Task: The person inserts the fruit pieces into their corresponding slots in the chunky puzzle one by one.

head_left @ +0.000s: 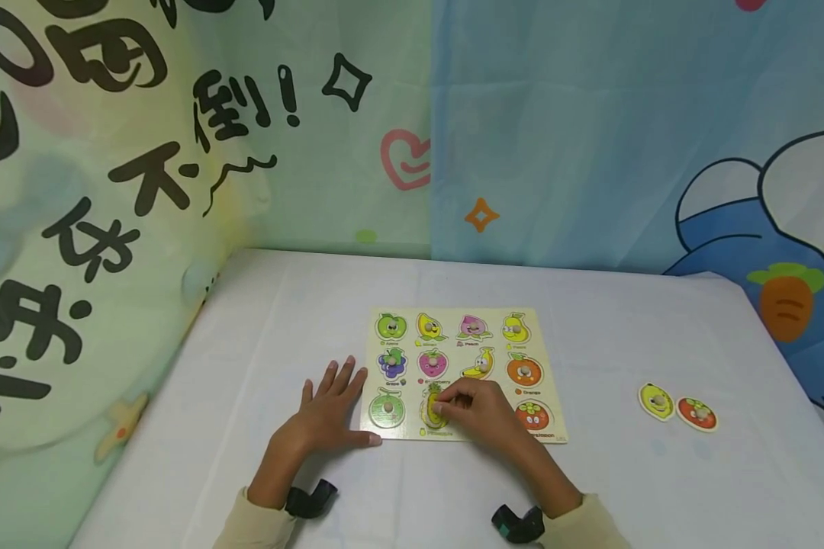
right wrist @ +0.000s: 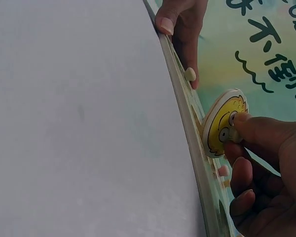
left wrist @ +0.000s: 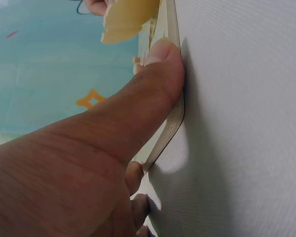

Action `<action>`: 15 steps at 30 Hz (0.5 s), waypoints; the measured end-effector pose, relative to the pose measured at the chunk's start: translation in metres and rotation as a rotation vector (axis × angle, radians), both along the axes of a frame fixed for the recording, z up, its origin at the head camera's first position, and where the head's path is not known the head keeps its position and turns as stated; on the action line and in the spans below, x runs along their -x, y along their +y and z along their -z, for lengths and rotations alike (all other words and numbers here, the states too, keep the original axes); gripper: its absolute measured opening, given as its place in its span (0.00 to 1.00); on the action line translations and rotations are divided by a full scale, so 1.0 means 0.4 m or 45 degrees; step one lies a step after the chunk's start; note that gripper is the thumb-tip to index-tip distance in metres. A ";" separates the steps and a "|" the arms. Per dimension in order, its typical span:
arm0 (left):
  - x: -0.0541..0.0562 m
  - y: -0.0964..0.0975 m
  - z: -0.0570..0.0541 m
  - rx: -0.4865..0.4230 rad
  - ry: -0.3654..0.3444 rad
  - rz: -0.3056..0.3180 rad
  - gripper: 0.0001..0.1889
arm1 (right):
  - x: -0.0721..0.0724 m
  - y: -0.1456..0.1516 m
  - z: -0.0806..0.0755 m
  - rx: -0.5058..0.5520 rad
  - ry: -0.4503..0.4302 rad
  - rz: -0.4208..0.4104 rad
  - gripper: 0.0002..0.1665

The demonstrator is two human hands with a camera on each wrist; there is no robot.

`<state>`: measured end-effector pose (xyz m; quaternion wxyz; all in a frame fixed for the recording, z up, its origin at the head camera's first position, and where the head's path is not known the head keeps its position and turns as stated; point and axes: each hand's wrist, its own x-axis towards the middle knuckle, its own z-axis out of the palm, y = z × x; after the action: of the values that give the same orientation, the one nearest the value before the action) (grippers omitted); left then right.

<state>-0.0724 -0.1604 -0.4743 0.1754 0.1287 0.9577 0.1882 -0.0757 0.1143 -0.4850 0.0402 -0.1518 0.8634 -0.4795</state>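
A wooden knob puzzle board [head_left: 412, 437] with fruit pictures lies on the white table. My right hand [head_left: 484, 412] pinches the small knob of a yellow pineapple puzzle piece [right wrist: 223, 127] between thumb and finger. In the right wrist view the piece stands tilted, its lower edge close over the board's front row. My left hand [head_left: 329, 412] rests at the board's left front corner, fingers spread along the left side. Its thumb [left wrist: 163, 64] presses on the front edge. My right hand covers the front-row spot between pineapple and red fruit [head_left: 532, 415].
Two loose pieces lie on the table to the right: a yellow fruit piece [head_left: 656, 402] and a red fruit piece [head_left: 696, 414]. Several other fruits fill the board, among them a green melon [head_left: 387, 410] and an orange [head_left: 525, 371]. Printed cloth [head_left: 563, 152] hangs behind.
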 end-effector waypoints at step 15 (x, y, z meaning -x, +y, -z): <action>0.000 0.001 0.005 0.002 0.002 -0.011 0.58 | -0.002 -0.012 -0.001 -0.108 0.087 0.009 0.06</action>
<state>-0.0725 -0.1600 -0.4764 0.1741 0.1246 0.9585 0.1881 -0.0749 0.1093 -0.4847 0.0155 -0.1633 0.8843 -0.4371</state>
